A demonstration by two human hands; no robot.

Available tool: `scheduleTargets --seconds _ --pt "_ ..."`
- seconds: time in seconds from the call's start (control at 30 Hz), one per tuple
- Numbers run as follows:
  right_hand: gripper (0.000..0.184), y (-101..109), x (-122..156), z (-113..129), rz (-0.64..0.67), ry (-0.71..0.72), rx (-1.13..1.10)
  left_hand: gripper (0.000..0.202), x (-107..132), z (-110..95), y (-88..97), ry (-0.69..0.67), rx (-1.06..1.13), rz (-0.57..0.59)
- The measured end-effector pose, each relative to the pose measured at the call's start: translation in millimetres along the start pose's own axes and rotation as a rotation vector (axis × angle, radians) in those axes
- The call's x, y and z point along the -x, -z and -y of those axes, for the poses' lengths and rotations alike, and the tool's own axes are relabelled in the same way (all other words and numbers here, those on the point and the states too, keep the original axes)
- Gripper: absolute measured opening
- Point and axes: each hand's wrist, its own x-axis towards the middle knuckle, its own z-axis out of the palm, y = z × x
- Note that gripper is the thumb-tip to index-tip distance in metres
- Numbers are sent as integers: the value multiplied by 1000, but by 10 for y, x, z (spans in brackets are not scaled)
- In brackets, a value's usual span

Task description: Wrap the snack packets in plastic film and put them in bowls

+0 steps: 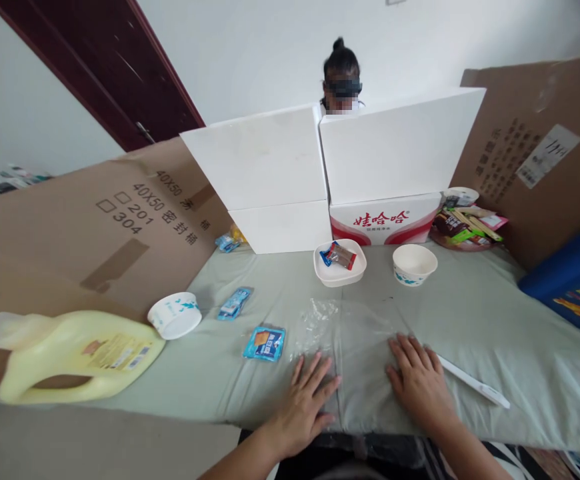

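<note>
My left hand (304,400) lies flat and open on the grey-green cloth (495,320), fingers spread, touching the near edge of a clear plastic bag (340,327). My right hand (419,380) also lies flat and open on the bag's right part. A blue snack packet (265,343) sits just left of my left hand. A white stick (473,382) lies right of my right hand. Farther off stand a white square dish (340,265) with wrapped sweets and a white paper bowl (415,264).
A yellow jug (77,355) lies at the left beside a tipped paper cup (175,315). Another blue packet (235,303) lies mid-left. White boxes (330,167) and cardboard walls (100,227) enclose the table. A tray of snacks (463,227) and a blue box (575,273) are right. A person sits behind the boxes.
</note>
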Motion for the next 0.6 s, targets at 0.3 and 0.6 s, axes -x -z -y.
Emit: scheduleTargets --seconds 0.3,0.6 --pt "68 596 340 -212 214 435 -344 61 531 110 67 -9 86 -94" --pt "24 597 541 -178 356 330 -584 15 451 122 329 37 307 -95"
